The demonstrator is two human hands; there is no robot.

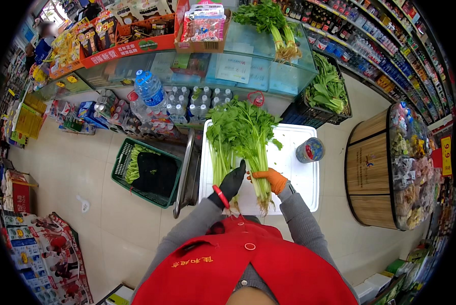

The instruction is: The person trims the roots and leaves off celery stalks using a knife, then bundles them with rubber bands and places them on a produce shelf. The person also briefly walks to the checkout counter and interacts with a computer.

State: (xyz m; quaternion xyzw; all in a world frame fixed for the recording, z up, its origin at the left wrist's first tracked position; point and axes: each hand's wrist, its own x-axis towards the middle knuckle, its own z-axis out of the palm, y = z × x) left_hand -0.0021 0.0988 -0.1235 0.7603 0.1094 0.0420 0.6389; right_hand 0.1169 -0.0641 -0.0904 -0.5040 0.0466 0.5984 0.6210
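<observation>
My right hand (pixel 271 180), in an orange glove, grips the lower stalks of a bunch of leafy celery (pixel 257 158), its roots pointing towards me. My left hand (pixel 232 182) wears a black glove, with a red band (pixel 221 196) at the wrist. It lies over the lower part of a second celery bunch (pixel 221 158), fingertips close to the first one; whether it grips any stalks is hidden. Both bunches rest on a white foam lid or board (pixel 290 187), their leaves overlapping at the far side.
A tape-like roll or cup (pixel 310 150) stands on the board's right. Left are a metal rail (pixel 185 171) and a green basket (pixel 118 173) with greens. Beyond stands a glass counter (pixel 262 85) bearing more celery (pixel 279 28); a black crate (pixel 308 110) of leafy vegetables adjoins it.
</observation>
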